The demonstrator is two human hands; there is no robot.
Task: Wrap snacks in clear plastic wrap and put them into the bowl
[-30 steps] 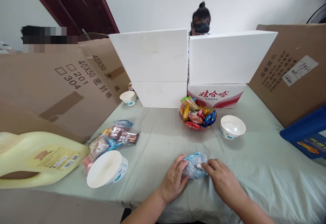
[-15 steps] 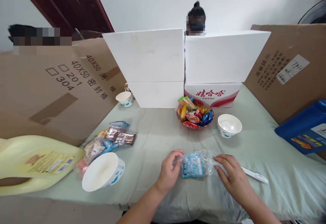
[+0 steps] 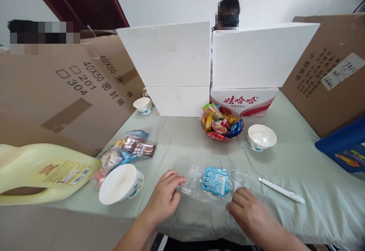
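Between both hands – left hand [image 3: 164, 197], right hand [image 3: 248, 215] – lies the clear bag [image 3: 214, 182]

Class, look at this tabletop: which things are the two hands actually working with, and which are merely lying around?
In hand:
- clear plastic bag, spread flat on the cloth
- blue packet inside it
- left hand and right hand, pressing its edges

Lying about:
- white pen-like stick
- red snack bowl
- tipped paper bowl
- snack pile
- yellow jug

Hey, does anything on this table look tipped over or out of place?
Yes. The yellow jug lies on its side at the left edge, and the paper bowl beside it is tipped, leaning on loose snack packets.
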